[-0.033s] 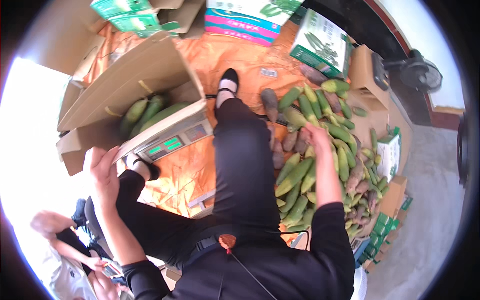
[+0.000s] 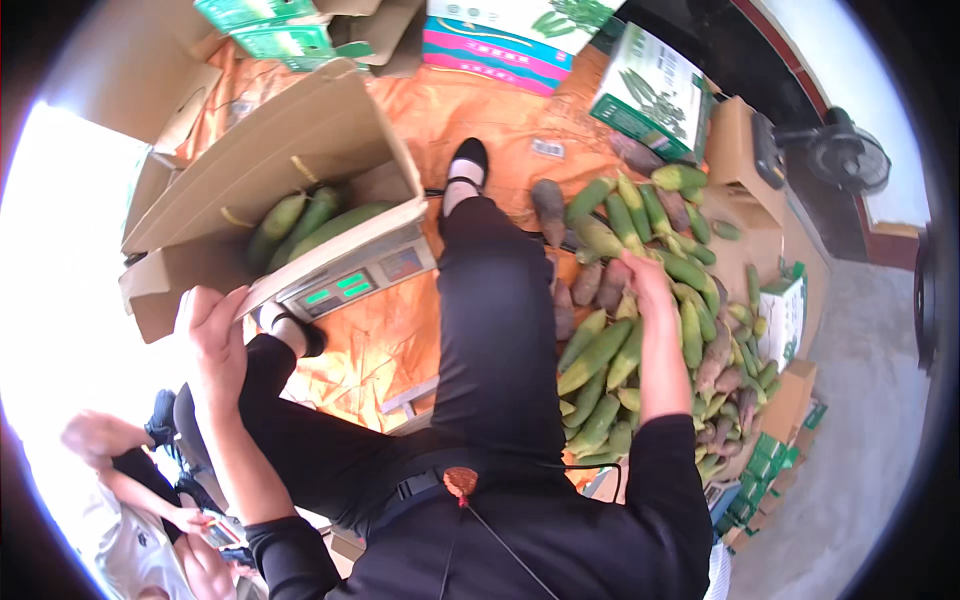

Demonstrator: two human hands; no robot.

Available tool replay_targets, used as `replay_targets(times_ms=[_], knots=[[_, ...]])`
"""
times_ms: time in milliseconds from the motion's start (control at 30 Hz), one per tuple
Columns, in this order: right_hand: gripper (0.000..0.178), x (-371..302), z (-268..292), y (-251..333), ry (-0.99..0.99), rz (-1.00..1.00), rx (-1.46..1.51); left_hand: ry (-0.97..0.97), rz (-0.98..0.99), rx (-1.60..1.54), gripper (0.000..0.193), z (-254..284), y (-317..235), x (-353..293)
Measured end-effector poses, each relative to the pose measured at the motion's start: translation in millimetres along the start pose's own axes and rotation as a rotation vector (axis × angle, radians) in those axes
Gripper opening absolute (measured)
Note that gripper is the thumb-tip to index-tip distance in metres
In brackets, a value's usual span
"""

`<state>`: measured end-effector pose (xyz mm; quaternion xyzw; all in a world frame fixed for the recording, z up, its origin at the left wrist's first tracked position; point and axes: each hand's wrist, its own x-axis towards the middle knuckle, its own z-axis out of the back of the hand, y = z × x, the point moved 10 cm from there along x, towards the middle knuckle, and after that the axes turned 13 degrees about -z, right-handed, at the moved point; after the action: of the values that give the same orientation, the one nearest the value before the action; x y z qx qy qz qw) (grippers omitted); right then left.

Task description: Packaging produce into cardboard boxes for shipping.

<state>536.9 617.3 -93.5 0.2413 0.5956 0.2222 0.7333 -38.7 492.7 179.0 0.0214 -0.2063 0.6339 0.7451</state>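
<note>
My left hand [image 2: 212, 325] is closed on the near edge of an open cardboard box [image 2: 330, 252], its fingers bent over the flap. Inside, several green radishes [image 2: 322, 215] lie together, some with a pale stalk end pointing up. The box sits on a scale [image 2: 350, 288] with lit green digits. To the right, my right hand [image 2: 645, 278] reaches into a pile of radishes, its fingers curled at the end of a pale green radish [image 2: 597, 238]. The fingertips are partly hidden. Purplish-brown roots [image 2: 612, 285] lie just beside that hand.
An orange sheet [image 2: 400, 120] covers the ground. Printed cartons [image 2: 655, 90] stand at the back, and a black fan [image 2: 848, 155] is at the far right. Green and brown boxes [image 2: 765, 455] edge the pile. Another person's hand [image 2: 190, 520] shows at the lower left.
The whole view has shifted slightly, so things appear a little farther right. Both hands keep nearly the same places at the box and the pile.
</note>
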Motion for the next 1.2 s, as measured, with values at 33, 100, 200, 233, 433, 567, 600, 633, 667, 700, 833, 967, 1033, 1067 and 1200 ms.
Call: replay_targets(times_ms=[33, 100, 200, 233, 433, 567, 600, 633, 667, 700, 833, 967, 1033, 1067, 1200], knots=[[0.029, -32.0, -9.8, 21.6, -0.078, 0.020, -0.113, -0.004, 0.010, -0.004, 0.029, 1.4, 1.9, -2.1], [0.027, -70.9, -19.3, 49.8, -0.045, 0.063, -0.108, -0.004, 0.022, 0.010, 0.028, 4.6, 3.4, -1.9], [0.024, -130.9, -57.8, 104.2, 0.173, 0.241, -0.085, -0.009, 0.017, 0.008, 0.027, 8.9, 6.2, -8.0], [0.024, -151.7, -66.3, 122.4, 0.225, 0.277, -0.055, -0.016, 0.003, -0.005, 0.027, 6.3, 7.7, -9.0], [0.022, -269.0, -141.9, 220.0, 0.627, 0.505, -0.121, -0.007, -0.026, -0.020, 0.024, 3.0, 3.0, -3.3], [0.027, -304.1, -213.8, 245.5, 0.797, 0.489, -0.159, -0.003, 0.006, -0.023, 0.023, 2.4, 6.6, -7.0], [0.029, -306.8, -230.8, 247.3, 0.794, 0.487, -0.153, -0.002, 0.018, -0.010, 0.023, 4.4, 8.1, -8.8], [0.032, -308.4, -245.2, 247.5, 0.782, 0.487, -0.148, -0.002, 0.011, -0.012, 0.023, 4.0, 6.9, -8.1], [0.028, -306.4, -260.2, 248.0, 0.813, 0.488, -0.135, 0.007, 0.022, -0.016, 0.023, 2.6, 7.1, -7.7], [0.023, -303.7, -276.9, 248.8, 0.854, 0.486, -0.124, 0.016, 0.039, -0.013, 0.022, 3.9, 8.6, -9.1], [0.044, -303.7, -323.4, 240.2, 0.778, 0.657, -0.489, 0.020, -0.003, -0.016, 0.023, 2.1, 5.5, -6.2], [0.047, -297.7, -306.1, 245.4, 0.705, 0.763, -0.596, 0.028, 0.005, -0.027, 0.023, -1.1, 6.7, -6.8], [0.034, -256.1, -275.2, 244.9, 0.546, 0.853, -0.647, 0.036, 0.018, -0.030, 0.024, 0.3, 8.3, -8.9], [0.030, -230.2, -251.1, 240.1, 0.452, 0.867, -0.650, 0.020, 0.010, -0.039, 0.025, 0.7, 11.8, -9.8], [0.027, -119.3, -127.1, 175.3, -0.032, 0.760, -0.798, 0.022, -0.016, -0.044, 0.027, -3.3, 9.7, -7.5]])
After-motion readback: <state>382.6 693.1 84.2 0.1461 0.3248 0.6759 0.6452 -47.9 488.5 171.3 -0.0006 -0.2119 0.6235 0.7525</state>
